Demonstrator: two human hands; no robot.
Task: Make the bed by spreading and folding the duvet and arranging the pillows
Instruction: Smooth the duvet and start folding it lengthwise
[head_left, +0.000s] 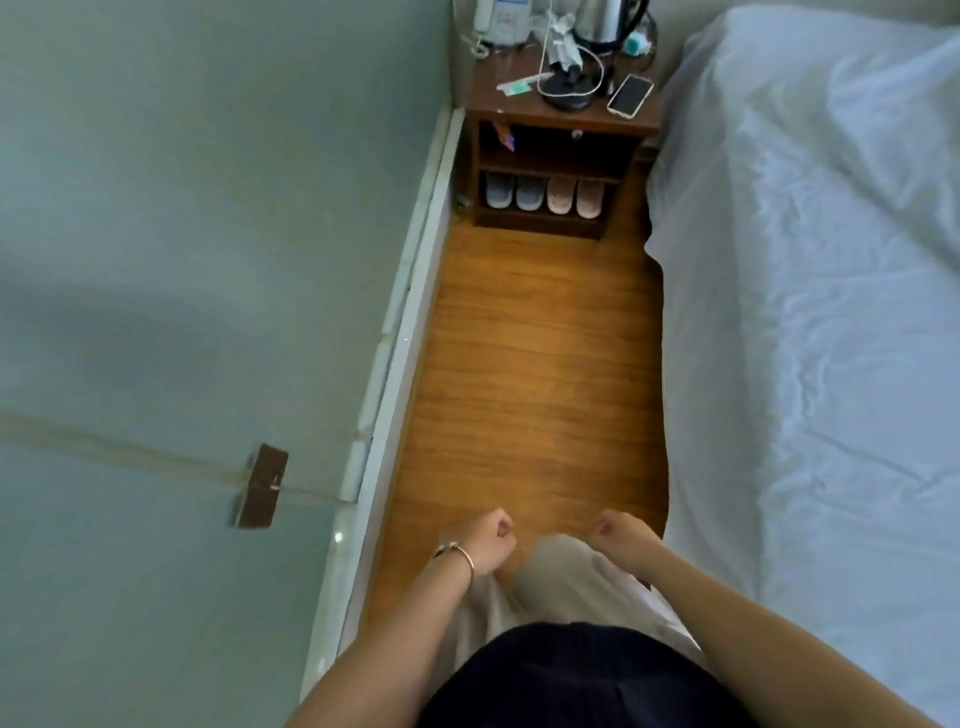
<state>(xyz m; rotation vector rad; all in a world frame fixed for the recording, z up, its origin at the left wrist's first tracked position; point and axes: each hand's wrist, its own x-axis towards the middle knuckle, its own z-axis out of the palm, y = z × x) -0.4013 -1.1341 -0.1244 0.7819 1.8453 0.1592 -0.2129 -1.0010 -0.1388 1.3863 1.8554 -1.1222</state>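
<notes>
head view: the person stands in a narrow strip of wooden floor between a pale green wall on the left and the bed on the right. both hands hang low in front of the body, over light trousers and a dark top. the left hand is curled into a loose fist with nothing in it, a thin bracelet round its wrist. the right hand is likewise curled, fingers folded in toward the palm, holding nothing; it sits just beside the edge of the bedding without touching it, as far as can be told. the two hands are near each other but apart.

the white duvet lies spread over the bed, wrinkled, its side hanging down toward the floor along the right edge of the floor strip. at the far upper right the bedding rises into a rounded hump; whether a pillow lies under it cannot be told.

at the far end of the floor strip a dark wooden nightstand stands against the wall, touching or just beside the head of the bed. on its top lie a phone face up near the bed side, a white cable looped over a dark round base, a kettle and a white telephone at the back. on its lowest shelf two pairs of slippers stand side by side, the left pair grey, the right pair pinkish.

a small brown block is fixed low on the wall at left, and a white skirting runs along the wall's foot.
</notes>
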